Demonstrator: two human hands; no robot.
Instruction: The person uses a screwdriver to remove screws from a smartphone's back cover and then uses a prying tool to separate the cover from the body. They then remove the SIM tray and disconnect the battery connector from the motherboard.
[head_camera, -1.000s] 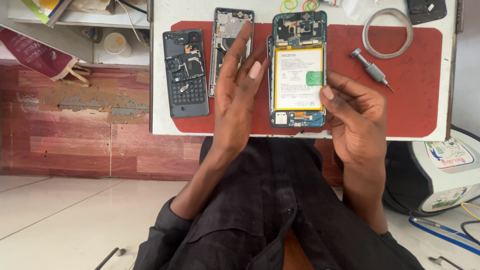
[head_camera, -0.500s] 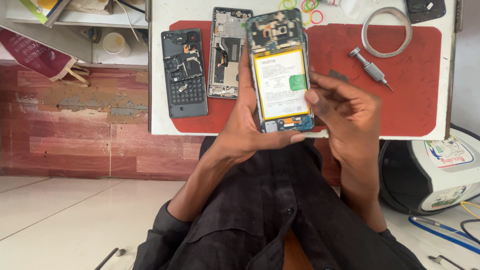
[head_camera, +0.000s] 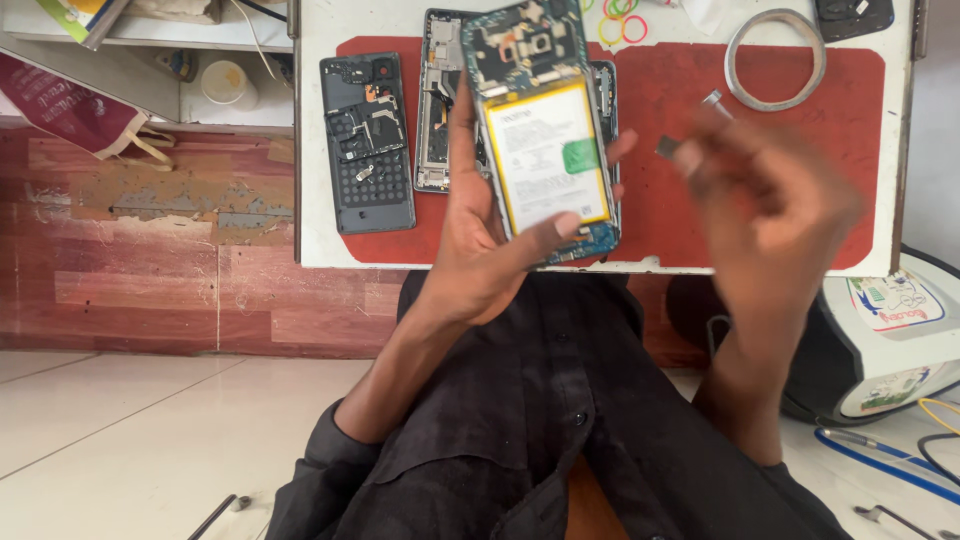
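Your left hand (head_camera: 480, 250) now lifts the opened phone (head_camera: 545, 130) off the red mat (head_camera: 790, 150), gripping it alone, battery facing you. Your right hand (head_camera: 770, 190) has let go and picked up the small screwdriver (head_camera: 690, 135), fingers closed around it, blurred mid-motion.

White table (head_camera: 320, 150) with red mat (head_camera: 800, 180); worn wood-panel wall (head_camera: 150, 270) behind; pale tiled floor (head_camera: 130, 440); even daylight.
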